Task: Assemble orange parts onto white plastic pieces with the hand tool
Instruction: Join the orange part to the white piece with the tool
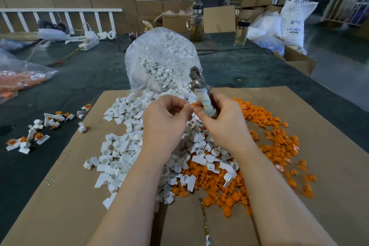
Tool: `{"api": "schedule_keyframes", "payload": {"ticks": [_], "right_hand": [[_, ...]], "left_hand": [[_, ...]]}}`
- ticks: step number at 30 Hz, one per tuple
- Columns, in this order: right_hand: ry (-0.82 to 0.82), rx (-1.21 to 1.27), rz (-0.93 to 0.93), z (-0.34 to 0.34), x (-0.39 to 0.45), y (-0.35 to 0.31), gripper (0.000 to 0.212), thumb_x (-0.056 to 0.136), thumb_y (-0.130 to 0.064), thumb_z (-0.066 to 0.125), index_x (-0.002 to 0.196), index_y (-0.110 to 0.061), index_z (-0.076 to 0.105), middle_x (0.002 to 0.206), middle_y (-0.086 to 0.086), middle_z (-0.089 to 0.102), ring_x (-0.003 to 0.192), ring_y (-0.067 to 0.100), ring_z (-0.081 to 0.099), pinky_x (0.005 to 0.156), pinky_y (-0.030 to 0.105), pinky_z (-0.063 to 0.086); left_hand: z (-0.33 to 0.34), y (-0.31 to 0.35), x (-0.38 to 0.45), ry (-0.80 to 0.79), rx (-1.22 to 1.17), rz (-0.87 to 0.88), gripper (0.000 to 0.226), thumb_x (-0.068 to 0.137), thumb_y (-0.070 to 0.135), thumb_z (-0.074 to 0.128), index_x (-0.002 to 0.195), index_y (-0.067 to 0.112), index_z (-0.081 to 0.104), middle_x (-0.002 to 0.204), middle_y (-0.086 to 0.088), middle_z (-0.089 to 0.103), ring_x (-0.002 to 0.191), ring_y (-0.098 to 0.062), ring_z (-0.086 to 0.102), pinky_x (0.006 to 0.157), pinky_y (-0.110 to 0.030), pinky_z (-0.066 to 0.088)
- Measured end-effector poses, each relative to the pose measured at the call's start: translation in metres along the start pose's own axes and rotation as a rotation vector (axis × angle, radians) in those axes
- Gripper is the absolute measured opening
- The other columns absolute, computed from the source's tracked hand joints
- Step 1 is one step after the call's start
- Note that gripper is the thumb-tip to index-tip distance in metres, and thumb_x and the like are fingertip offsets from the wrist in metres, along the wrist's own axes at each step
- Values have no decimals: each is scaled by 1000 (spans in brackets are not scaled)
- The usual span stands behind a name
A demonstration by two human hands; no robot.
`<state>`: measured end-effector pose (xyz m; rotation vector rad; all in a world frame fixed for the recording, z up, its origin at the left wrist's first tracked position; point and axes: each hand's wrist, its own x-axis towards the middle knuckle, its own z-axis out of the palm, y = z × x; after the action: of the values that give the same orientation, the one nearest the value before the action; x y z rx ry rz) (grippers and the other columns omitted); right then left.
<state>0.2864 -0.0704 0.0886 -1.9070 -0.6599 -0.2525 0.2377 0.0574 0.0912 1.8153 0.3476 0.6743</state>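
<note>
My left hand (165, 118) pinches a small white plastic piece (186, 104) at its fingertips. My right hand (221, 120) grips the hand tool (199, 88), a metal head on a tape-wrapped handle that points up and away, and its fingertips pinch a small orange part (194, 104) against the white piece. Both hands hover above a heap of white pieces (121, 156) on a cardboard sheet (60, 195). A heap of orange parts (275, 146) lies to the right.
A clear bag of white pieces (159, 56) stands behind the hands. Several assembled white-and-orange pieces (40, 132) lie on the dark table at the left. A bag of orange parts (20, 80) sits at far left. Two bottles (196, 24) stand at the back.
</note>
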Motion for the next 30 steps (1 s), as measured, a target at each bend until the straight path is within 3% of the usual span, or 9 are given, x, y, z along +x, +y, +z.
{"api": "schedule_keyframes", "payload": {"ticks": [10,19,23,27,30], "right_hand": [[16,-31,-45,-1,0,-2,20,87,-25,72,101,-13,65,85,-11,64,80,4,63,70,20,51],[-12,-62,-62,-4,-1,-3,26,88,-23,72,109,-11,65,94,-2,69,87,12,64,78,39,55],[-54,-29,-21,-6,-1,-1,23,89,-22,70,109,-14,65,95,-3,69,87,9,65,78,36,56],[-132,-4,51,-15,-1,4,16,88,-23,70,103,-23,63,87,-13,66,81,1,63,68,15,51],[-223,-39,80,-22,-1,7,15,88,-24,69,101,-20,63,88,-7,65,80,8,63,70,26,53]], "left_hand": [[-3,1,-1,-27,27,15,17,83,20,78,72,26,68,66,12,73,66,-6,72,73,-36,61],[-3,1,-1,-48,25,8,14,83,17,78,75,23,69,68,9,73,69,-9,73,74,-38,61],[-3,1,-1,-30,7,7,16,84,17,77,73,24,67,66,11,72,67,-7,71,70,-29,59],[-8,0,3,-3,-145,-26,13,85,12,76,78,20,67,66,8,73,67,-7,72,67,-19,57],[-11,-1,4,7,-238,-25,13,86,7,74,80,17,67,68,5,73,72,-13,74,71,-23,59]]}}
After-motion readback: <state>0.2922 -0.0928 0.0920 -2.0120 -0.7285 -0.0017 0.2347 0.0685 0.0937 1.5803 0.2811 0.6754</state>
